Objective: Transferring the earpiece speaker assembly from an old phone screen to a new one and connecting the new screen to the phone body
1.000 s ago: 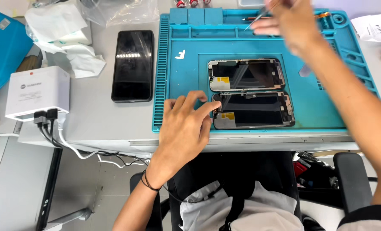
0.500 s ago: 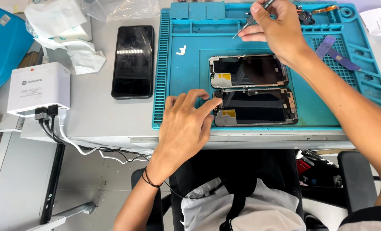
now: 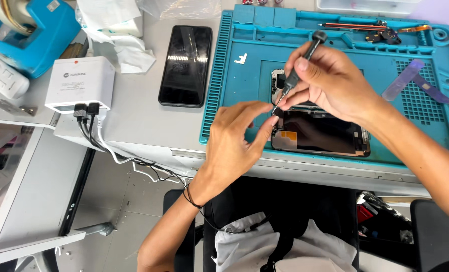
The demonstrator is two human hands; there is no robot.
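Right hand (image 3: 335, 83) grip clamped on precision screwdriver (image 3: 296, 73), left hand (image 3: 234, 146) fingertips pinched at its tip; slip could scratch the opened phone (image 3: 320, 133).

Bare teal mat (image 3: 244, 83) lies open left of both phone halves; a black phone (image 3: 185, 65) bounds it.

Slim black screwdriver (image 3: 296, 70), tilted, tip down

The grey table (image 3: 134, 108) carries a teal work mat (image 3: 244, 80); beside it lies a black phone (image 3: 185, 65); further left, a white charger box (image 3: 81, 83); crumpled white wipes (image 3: 118, 35).
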